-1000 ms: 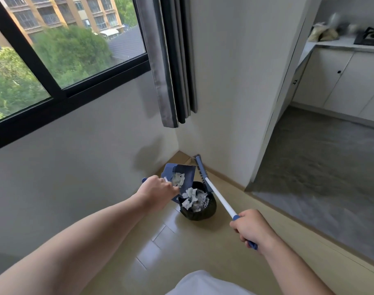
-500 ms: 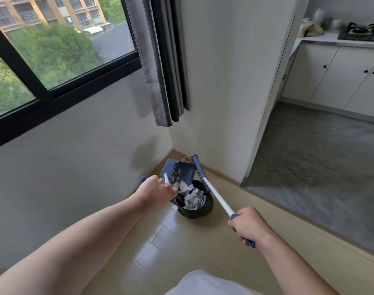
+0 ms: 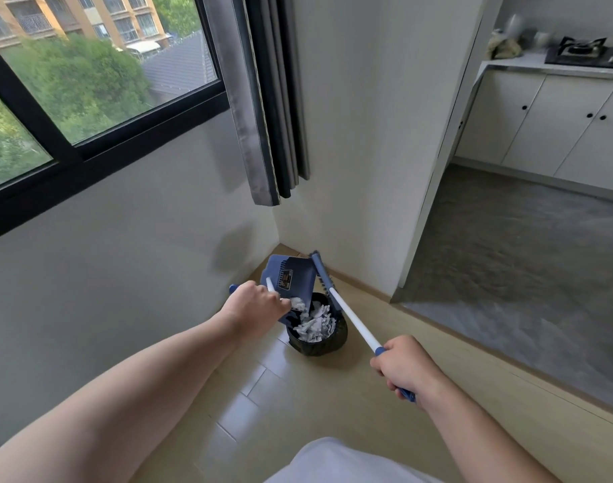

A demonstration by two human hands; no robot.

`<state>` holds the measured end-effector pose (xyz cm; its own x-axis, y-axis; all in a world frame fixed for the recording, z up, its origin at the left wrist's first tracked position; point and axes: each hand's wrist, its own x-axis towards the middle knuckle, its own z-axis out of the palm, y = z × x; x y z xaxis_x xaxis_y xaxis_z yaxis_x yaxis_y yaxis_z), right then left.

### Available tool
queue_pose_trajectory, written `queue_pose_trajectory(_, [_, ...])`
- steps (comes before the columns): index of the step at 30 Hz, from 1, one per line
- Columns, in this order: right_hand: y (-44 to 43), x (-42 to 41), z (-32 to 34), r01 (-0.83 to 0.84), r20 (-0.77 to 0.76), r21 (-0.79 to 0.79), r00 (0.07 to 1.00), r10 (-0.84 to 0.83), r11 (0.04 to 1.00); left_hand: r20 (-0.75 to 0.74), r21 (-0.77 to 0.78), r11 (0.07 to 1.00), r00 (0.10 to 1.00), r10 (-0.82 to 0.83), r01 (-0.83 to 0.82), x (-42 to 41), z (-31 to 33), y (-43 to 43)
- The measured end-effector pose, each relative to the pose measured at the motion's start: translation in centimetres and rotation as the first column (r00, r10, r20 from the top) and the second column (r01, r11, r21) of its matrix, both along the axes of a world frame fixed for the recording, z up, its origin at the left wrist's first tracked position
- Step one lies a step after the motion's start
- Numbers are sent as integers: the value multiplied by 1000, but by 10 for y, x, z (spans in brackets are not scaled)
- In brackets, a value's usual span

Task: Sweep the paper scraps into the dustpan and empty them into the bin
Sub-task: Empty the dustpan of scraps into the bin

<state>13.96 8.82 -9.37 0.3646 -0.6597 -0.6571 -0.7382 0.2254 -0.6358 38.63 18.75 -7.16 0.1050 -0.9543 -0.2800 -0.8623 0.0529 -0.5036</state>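
Left hand [image 3: 254, 305] gripped the dustpan [image 3: 292, 278] handle, fingers [image 3: 275, 301] curled tight round it. The blue handle end stuck out behind the hand and the white shaft came out in front. Dustpan was tipped steeply, mouth down, lower edge over the left rim of the bin [image 3: 320, 343]. One wad of paper sat right at the pan's lip; can't tell if it was touching the pan or already loose.

Paper scraps [image 3: 313, 324]: white crumpled pile inside the bin, filling most of the opening. Bin was round, dark, black-lined, standing on the floor [image 3: 298, 406] close to the corner where the window wall met the side wall.

Right hand [image 3: 407, 369] held the broom [image 3: 350, 317] by its blue grip, fingers [image 3: 385, 366] wrapped round it, grip end poking out below the hand. The white shaft ran diagonally up-left past the bin's right rim; can't tell if it touched the rim. The blue broom head was down in the floor corner behind the bin, just beside the dustpan's right edge.

Also in frame: grey curtain [image 3: 263, 99] hanging above the corner, black-framed window [image 3: 88, 81] on the left wall, white cabinets [image 3: 559, 123] at the far right beyond a grey floor area.
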Motion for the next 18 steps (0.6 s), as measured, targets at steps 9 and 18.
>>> queue_pose_trajectory(9, [4,-4,-1,13,-2,-5,1000,-13,1000,18,-12,998,998,-67,67,2,-5,-1])
queue_pose_trajectory(18, [4,-9,-1,28,3,4,1000,-28,1000,78,95,980,980,-181,173,-5,-14,-2])
